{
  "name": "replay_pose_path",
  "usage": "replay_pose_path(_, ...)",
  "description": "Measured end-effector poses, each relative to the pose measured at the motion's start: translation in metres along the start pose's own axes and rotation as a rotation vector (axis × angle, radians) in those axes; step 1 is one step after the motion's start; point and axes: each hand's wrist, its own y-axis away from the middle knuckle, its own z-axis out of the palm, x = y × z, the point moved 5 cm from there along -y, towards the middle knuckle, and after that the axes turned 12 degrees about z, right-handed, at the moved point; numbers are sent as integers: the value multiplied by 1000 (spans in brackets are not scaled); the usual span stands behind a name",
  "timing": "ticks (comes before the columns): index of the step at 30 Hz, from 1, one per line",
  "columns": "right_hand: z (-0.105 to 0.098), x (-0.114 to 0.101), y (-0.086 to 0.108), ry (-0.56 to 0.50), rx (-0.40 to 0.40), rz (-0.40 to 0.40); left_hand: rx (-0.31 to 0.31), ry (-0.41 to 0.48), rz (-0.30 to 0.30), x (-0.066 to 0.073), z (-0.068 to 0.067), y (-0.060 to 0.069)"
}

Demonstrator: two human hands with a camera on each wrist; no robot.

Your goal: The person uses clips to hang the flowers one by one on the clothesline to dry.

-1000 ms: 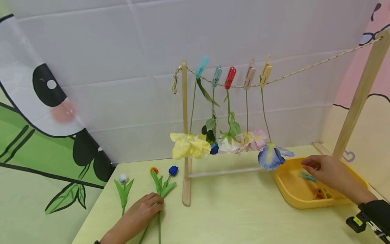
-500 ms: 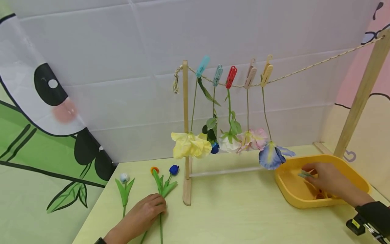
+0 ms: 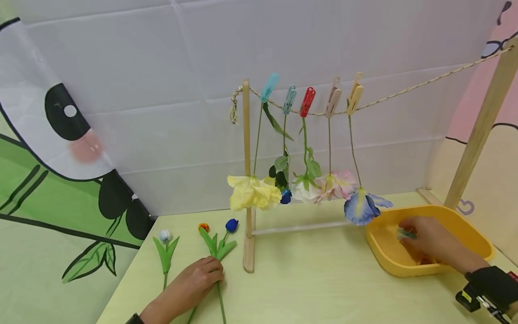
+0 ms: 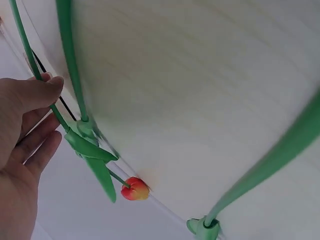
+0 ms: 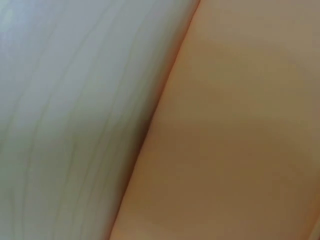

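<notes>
My left hand (image 3: 198, 280) pinches the green stem of an artificial tulip (image 4: 134, 189) with an orange-red bloom, between thumb and fingers. Just beside it lies a blue tulip (image 3: 232, 225), and farther left a white tulip (image 3: 166, 236) rests on the table. Over the yellow tray (image 3: 386, 263) at the right, my right hand (image 3: 430, 238) pinches a blue-green clothespin (image 3: 406, 233), partly covered by the fingers. More clips (image 3: 426, 260) show under that hand, mostly hidden. Only the tray's wall and the tabletop appear in the right wrist view, without the hand.
A rope (image 3: 408, 92) runs between two wooden posts (image 3: 247, 171). Several clothespins on it hold flowers head down, among them a yellow flower (image 3: 254, 192), a white one (image 3: 305, 192) and a blue-violet iris (image 3: 360, 208) near the tray. A white backdrop stands behind.
My right hand has lowered into the tray and taken hold of the blue-green clothespin. In my left hand the orange-red tulip's stem has swung its lower end to the right.
</notes>
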Motion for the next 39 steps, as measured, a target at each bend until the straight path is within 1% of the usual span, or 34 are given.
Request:
replay_pose_path(5, 3, -1, 0, 4, 7, -18, 1, 21, -1, 1, -2, -3)
replay_pose_path(9, 4, 0, 0, 4, 10, -19, -5, 28, 19, 3, -3, -6)
replay_pose_path(12, 4, 1, 0, 5, 10, -19, 2, 21, 41, 5, -5, -9)
replay_pose_path(14, 4, 0, 0, 2, 9, -25, 8, 15, 45, 6, -6, -11)
replay_pose_path(16, 5, 0, 1, 5, 9, -36, 8, 16, 33, 7, -7, -14)
replay_pose_path(21, 6, -3, 1, 17, 7, -42, -7, 60, -36, 7, -11, -22)
replay_pose_path(24, 7, -5, 1, 25, 13, -54, 19, 94, -45, 9, -15, -27)
replay_pose_path(27, 9, -9, 0, 36, 33, -96, 48, 111, -34, 12, -17, -30)
replay_pose_path(32, 11, -12, -1, 47, 63, -146, 53, 99, -26, 14, -16, -32)
replay_pose_path(35, 12, -12, -2, 46, 65, -149, 67, 97, -20, 14, -14, -33)
replay_pose_path(39, 12, -13, -1, 52, 72, -137, 103, 84, -10, 11, -13, -36)
